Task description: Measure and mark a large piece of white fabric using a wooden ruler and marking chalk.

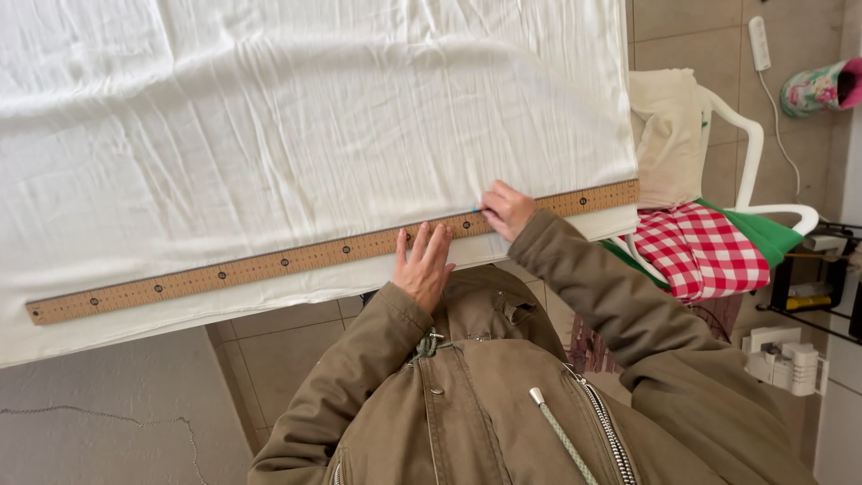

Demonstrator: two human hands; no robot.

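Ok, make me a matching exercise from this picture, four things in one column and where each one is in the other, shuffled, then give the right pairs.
Things:
1. wooden ruler
2. left hand
3. right hand
4. checked red and white cloth

Places:
A. on the white plastic chair beside the table
B. flat, fingers spread, pressing on the ruler
C. along the near edge of the white fabric
D. at the ruler's far edge, pinching a small blue marker

Pairs: 1-C, 2-B, 3-D, 4-A
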